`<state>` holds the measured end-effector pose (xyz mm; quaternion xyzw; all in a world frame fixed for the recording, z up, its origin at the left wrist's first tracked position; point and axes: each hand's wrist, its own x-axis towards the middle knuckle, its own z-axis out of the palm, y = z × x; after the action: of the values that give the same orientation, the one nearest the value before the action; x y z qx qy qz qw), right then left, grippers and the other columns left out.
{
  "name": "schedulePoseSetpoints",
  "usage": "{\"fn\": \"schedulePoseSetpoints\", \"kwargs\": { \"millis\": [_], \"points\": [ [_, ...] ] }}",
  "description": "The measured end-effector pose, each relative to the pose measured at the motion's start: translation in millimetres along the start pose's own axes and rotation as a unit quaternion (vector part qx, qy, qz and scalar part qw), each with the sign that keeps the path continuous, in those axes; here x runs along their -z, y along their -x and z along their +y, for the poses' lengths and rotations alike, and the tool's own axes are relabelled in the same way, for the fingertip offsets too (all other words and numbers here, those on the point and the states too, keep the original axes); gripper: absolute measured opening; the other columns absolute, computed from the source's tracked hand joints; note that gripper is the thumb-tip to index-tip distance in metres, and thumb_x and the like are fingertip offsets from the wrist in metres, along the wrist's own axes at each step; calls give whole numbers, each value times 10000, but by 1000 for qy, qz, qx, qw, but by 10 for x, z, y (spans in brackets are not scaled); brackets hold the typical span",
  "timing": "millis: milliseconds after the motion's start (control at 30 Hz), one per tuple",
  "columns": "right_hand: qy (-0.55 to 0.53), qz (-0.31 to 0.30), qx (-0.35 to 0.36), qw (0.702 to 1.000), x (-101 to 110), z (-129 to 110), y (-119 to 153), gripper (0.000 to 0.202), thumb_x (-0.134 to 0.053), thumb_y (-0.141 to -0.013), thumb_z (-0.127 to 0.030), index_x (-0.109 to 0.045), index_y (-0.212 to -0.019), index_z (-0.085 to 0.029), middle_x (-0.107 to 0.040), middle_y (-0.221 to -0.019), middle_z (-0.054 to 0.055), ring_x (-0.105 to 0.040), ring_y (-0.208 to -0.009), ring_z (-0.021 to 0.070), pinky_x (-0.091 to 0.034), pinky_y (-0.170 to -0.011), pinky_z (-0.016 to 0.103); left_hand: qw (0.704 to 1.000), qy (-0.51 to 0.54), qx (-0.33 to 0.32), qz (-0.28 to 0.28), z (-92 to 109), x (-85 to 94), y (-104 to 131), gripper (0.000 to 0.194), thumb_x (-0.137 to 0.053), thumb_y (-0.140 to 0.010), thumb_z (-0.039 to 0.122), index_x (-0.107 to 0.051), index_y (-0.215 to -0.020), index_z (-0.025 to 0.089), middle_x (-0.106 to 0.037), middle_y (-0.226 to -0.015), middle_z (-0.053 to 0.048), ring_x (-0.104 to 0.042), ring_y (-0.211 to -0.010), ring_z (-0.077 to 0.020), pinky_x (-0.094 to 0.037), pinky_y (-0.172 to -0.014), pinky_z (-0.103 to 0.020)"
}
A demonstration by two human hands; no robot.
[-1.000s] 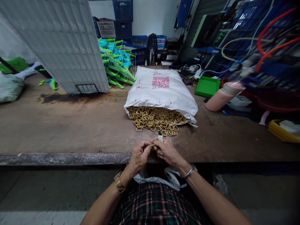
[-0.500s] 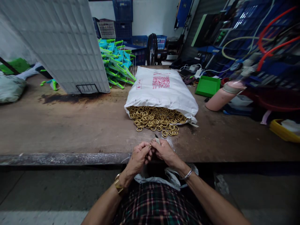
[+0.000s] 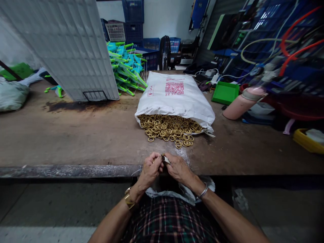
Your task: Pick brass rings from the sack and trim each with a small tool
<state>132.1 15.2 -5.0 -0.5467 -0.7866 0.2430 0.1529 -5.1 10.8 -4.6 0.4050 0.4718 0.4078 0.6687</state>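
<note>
Brass-coloured rings [image 3: 167,128] spill out of the open mouth of a white sack [image 3: 174,98] onto the brown table. Close to the table's front edge, my left hand [image 3: 151,168] pinches a small golden ring, mostly hidden by the fingers. My right hand [image 3: 178,167] grips a small knife [image 3: 166,160] with a pale handle, its dark tip pointing left at the left hand's fingertips. Both hands nearly touch, just in front of the loose rings.
The table [image 3: 63,138] holds a grey ribbed panel [image 3: 76,50] and green-and-blue plastic parts [image 3: 129,67] at the back left. Rightward are a green tray [image 3: 225,92], a pink bottle [image 3: 240,104] and a yellow basin [image 3: 307,141].
The knife in my right hand has turned from pointing up and away to pointing left, onto the left hand's fingertips. The sack and rings look the same.
</note>
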Motion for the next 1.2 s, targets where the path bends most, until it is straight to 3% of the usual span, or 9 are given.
{"fn": "schedulePoseSetpoints", "kwargs": {
  "millis": [300, 500, 667, 833, 1000, 1200],
  "points": [
    [83, -47, -25, 995, 38, -42, -35, 262, -376, -688, -96, -516, -901, -157, -589, -676, 34, -476, -576, 132, -253, -536, 237, 999, -30, -46, -5, -16, 38, 39, 335, -534, -729, 487, -446, -671, 169, -451, -505, 54, -395, -425, -51, -294, -411, -168],
    [147, 33, -110, 983, 72, 228, -150, 198, -374, -765, -128, -530, -883, -151, -577, -655, 37, -469, -557, 127, -225, -524, 246, 988, 85, 8, -130, 156, -12, 236, 285, -543, -756, 433, -434, -702, 176, -461, -507, 55, -405, -411, -53, -235, -357, -151],
    [137, 133, -204, 960, 179, 406, -211, 175, -406, -829, -221, -497, -971, -173, -615, -762, 48, -524, -623, 139, -243, -549, 240, 977, 179, 39, -110, 116, 5, 175, 309, -541, -754, 444, -470, -717, 145, -525, -647, 9, -404, -420, -37, -249, -331, -145],
    [148, 134, -258, 945, 202, 477, -280, 218, -405, -849, -328, -478, -982, -171, -632, -816, 73, -569, -682, 173, -252, -554, 252, 966, 226, 56, -111, 10, 58, 122, 187, -550, -769, 308, -464, -737, 146, -568, -763, -30, -436, -466, -43, -262, -353, -140],
    [184, 100, -260, 943, 205, 477, -306, 209, -382, -852, -296, -501, -971, -172, -630, -807, 84, -575, -686, 183, -257, -555, 260, 941, 304, 82, -126, 12, 105, 111, 210, -602, -715, 221, -493, -889, 171, -548, -706, -7, -453, -484, -58, -280, -376, -140],
    [167, 133, -213, 953, 169, 493, -230, 155, -392, -828, -224, -514, -914, -182, -607, -720, 45, -542, -614, 157, -240, -533, 251, 914, 364, 121, -133, 11, 121, 94, 199, -655, -674, 220, -526, -806, 144, -551, -752, -30, -507, -560, -72, -288, -389, -125]
  ]
}}
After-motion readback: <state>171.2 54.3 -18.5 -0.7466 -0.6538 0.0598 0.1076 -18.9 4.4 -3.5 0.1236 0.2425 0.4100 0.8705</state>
